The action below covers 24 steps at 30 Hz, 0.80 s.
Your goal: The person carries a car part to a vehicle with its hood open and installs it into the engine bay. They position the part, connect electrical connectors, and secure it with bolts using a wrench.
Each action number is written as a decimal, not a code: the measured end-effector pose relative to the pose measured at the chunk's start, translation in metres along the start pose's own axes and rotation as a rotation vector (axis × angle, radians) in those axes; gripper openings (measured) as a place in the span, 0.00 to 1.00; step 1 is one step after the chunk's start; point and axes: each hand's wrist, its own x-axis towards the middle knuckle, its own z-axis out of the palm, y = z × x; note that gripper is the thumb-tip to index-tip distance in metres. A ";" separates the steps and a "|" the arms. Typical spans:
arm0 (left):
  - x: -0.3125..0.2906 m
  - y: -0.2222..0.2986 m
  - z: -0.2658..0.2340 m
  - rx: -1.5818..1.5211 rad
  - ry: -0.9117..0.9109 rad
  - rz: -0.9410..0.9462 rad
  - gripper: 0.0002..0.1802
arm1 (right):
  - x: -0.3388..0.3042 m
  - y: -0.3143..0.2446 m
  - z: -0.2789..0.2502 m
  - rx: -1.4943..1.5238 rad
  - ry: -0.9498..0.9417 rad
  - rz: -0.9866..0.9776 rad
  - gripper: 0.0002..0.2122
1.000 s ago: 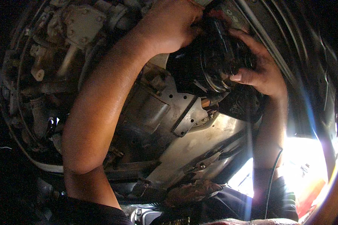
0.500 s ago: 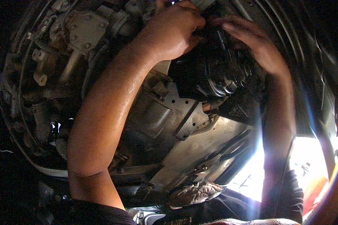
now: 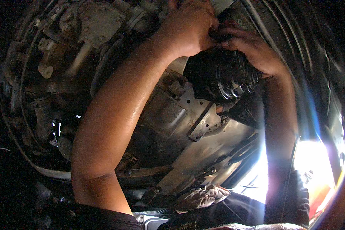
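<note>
Both my arms reach up among the greasy parts of a vehicle's underside. At the top, my left hand (image 3: 193,28) is closed, with its fingers curled away behind the knuckles; what it grips is hidden. My right hand (image 3: 253,50) comes in from the right, its fingers bent and held together, the tips meeting the left hand in shadow. Whatever lies between the fingertips is too dark to make out. Just below the hands sits a black ribbed rubber boot (image 3: 234,82), shiny along its folds.
Left of my arm are a bolted metal cover (image 3: 101,23) and a bracket (image 3: 46,61). A perforated metal plate (image 3: 199,120) lies below the boot. Dark curved panels (image 3: 295,38) run along the right. A crumpled pale cloth or glove (image 3: 203,197) rests on dark clothing near the bottom.
The view has shifted slightly, so the parts sit further right. My right fingers have curled in closer to my left hand. A thin dark rod seen under the right hand no longer shows.
</note>
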 end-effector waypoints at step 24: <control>-0.001 -0.029 0.000 -1.181 -0.173 -0.635 0.33 | 0.001 -0.002 0.003 0.439 -0.013 0.029 0.17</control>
